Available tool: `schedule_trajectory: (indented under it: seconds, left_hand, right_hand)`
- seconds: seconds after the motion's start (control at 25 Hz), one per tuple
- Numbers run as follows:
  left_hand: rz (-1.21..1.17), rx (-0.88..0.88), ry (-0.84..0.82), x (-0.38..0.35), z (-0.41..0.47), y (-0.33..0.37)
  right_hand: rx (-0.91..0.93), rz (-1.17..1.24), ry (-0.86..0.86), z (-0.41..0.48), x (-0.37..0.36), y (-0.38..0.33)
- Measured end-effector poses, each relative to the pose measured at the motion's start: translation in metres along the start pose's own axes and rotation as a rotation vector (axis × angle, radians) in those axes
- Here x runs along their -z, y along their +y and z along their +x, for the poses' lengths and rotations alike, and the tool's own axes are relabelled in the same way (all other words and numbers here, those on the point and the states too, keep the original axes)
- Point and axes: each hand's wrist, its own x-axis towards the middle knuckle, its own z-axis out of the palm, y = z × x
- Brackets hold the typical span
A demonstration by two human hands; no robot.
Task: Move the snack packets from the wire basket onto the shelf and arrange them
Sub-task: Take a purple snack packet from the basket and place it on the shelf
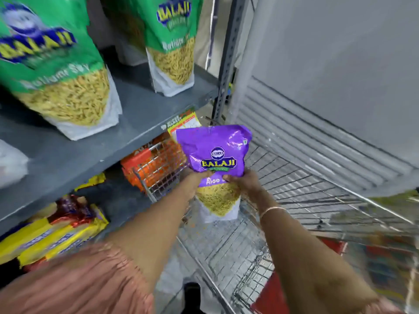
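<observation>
A purple Balaji snack packet is held upright over the wire basket, just in front of the grey shelf. My left hand grips its left side and my right hand grips its right side, both near the packet's middle. Two green Balaji packets stand on the shelf, one big and blurred at the left, one further back. The basket floor beneath the purple packet looks bare.
A lower shelf holds yellow and red packets at the left and orange packets behind a smaller wire basket. A grey cabinet with a louvred panel stands to the right. A perforated metal upright ends the shelf.
</observation>
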Motion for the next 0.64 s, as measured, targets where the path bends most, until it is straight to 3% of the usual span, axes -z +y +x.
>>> schedule_trajectory:
  seconds: [0.16, 0.24, 0.4, 0.64]
  left_hand:
    - [-0.019, -0.195, -0.06, 0.011, -0.087, 0.07]
    - [0.019, -0.304, 0.021, 0.038, -0.127, 0.095]
    - [0.115, -0.487, 0.135, 0.12, -0.174, 0.127]
    - [0.34, -0.608, 0.27, 0.286, -0.266, 0.139]
  right_hand:
    - [0.187, -0.072, 0.067, -0.054, -0.014, -0.069]
    - [0.266, -0.095, 0.023, -0.083, -0.034, -0.099]
    - [0.421, -0.181, -0.167, -0.127, -0.098, -0.143]
    - [0.533, -0.275, -0.543, -0.175, -0.242, -0.17]
